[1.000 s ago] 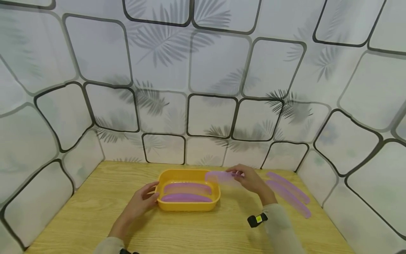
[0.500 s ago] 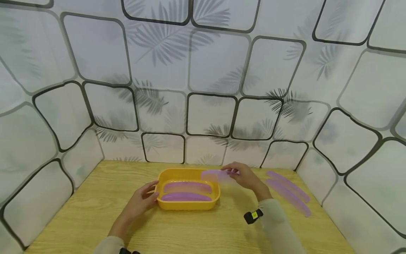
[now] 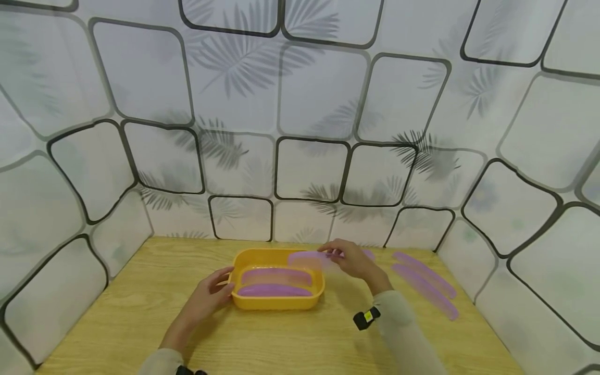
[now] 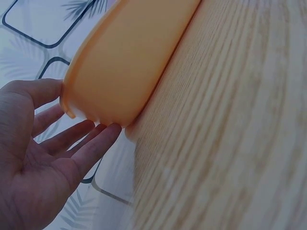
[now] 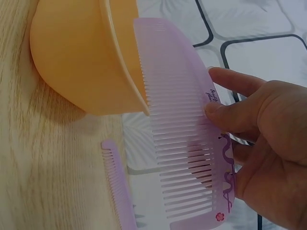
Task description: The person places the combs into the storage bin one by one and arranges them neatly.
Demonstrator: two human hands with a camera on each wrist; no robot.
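My right hand pinches a translucent purple comb by its spine, between thumb and fingers. The comb's left end overlaps the right back corner of a yellow plastic basin in the head view. Its teeth show plainly in the right wrist view, with dark printing and a small red flower on the spine. Inside the basin lie two more purple combs, a paler comb behind and a deeper-coloured comb in front. Nearly straight fingers of my left hand touch the basin's left end around the rim.
Right of the basin, two purple combs, a back comb and a front comb, lie slanting on the wood-grain table. A patterned cloth backdrop rises behind the table and on both sides.
My right hand has moved left with the comb, bringing more of it over the basin's right back corner. The left hand and the basin have stayed in place.
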